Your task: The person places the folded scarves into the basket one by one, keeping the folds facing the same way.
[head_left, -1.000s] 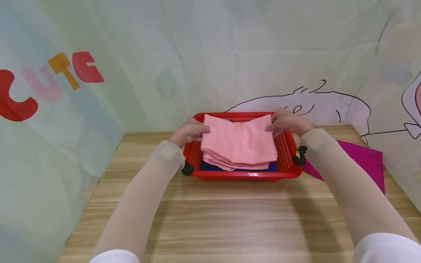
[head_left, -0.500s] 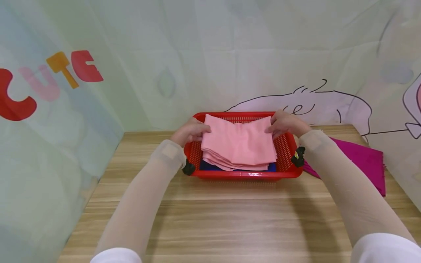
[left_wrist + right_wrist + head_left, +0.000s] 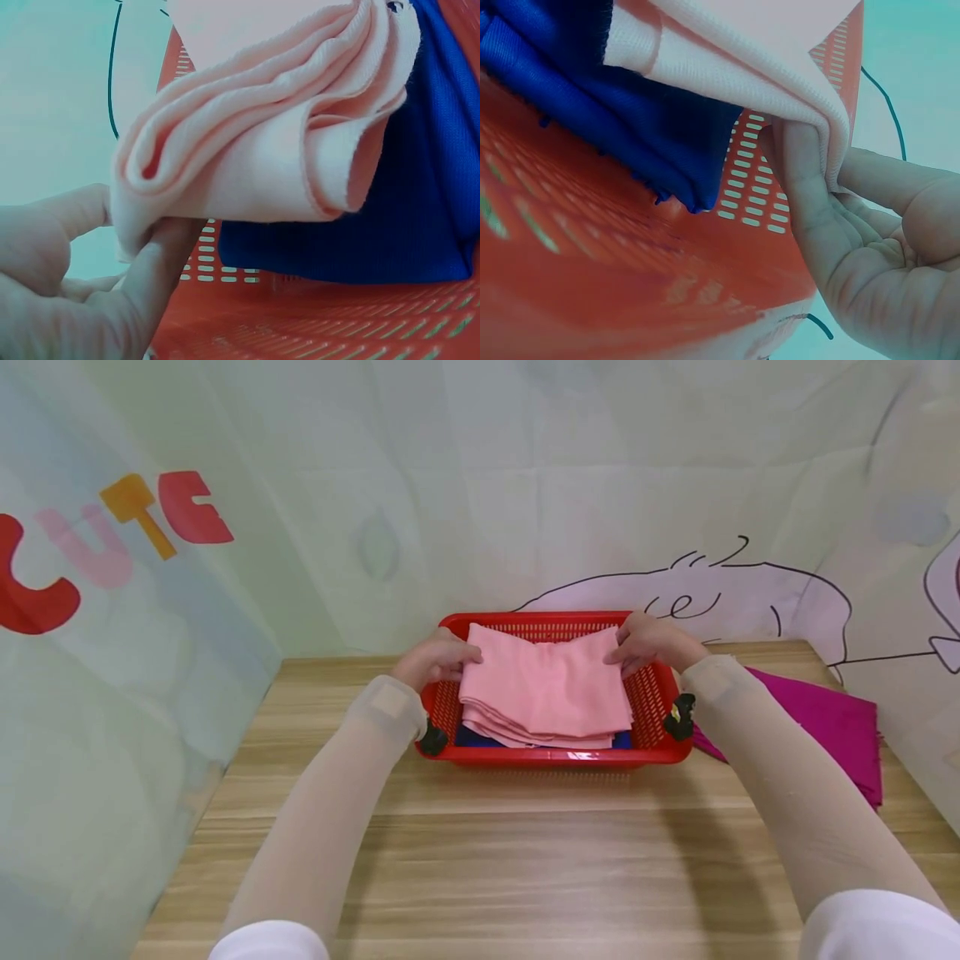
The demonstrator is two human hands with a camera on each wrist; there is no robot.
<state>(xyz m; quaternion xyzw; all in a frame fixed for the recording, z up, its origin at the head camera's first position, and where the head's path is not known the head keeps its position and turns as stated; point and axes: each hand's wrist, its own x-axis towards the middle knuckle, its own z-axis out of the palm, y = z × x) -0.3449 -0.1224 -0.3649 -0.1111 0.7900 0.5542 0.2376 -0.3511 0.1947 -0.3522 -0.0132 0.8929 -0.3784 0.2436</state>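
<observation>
Your left hand (image 3: 435,660) and right hand (image 3: 654,643) are both pinching that folded pink cloth (image 3: 546,685), right over the blue cloth (image 3: 337,255) in the red basket (image 3: 555,757), mid-frame.

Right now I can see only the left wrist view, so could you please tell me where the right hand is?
Observer: The right hand pinches the right side of the folded pink cloth, near its far corner.
Operator: Thank you; is there another cloth outside my view?
Observer: Yes, a magenta cloth lies to the right of the red basket, partly hidden by the right forearm.
Operator: And where does the basket stand?
Observer: On a wooden table, close to its far edge.
</observation>
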